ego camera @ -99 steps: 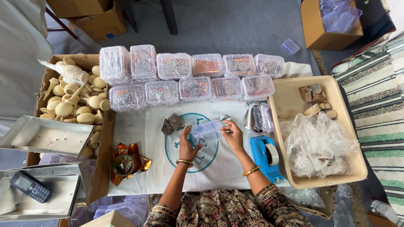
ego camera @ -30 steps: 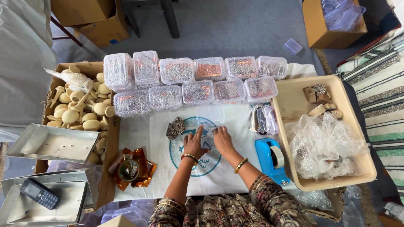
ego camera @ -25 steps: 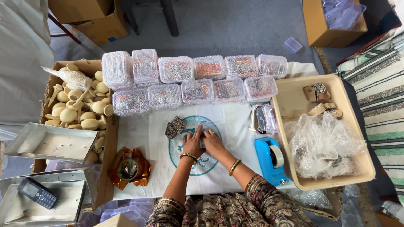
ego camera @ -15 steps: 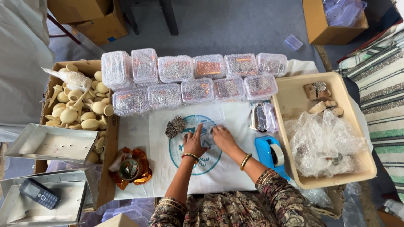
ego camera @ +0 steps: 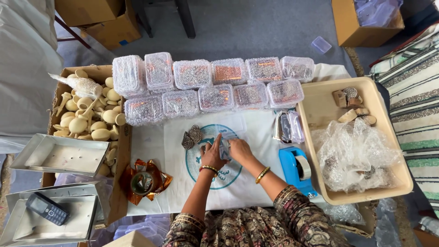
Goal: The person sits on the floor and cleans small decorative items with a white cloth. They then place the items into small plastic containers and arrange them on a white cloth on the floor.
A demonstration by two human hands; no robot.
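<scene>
Both hands met over the white cloth (ego camera: 151,151) with its blue ring print. The left hand (ego camera: 211,154) and right hand (ego camera: 238,148) pinched a small clear plastic packet (ego camera: 224,147) between them, fingers closed on it from either side. Just left lay 2 dark metal ornaments (ego camera: 191,136); a blue tape dispenser (ego camera: 299,170) sat to the right.

Clear glossy plastic boxes (ego camera: 215,87), matt cardboard carton (ego camera: 91,73), crinkly bubble wrap (ego camera: 352,155)
</scene>
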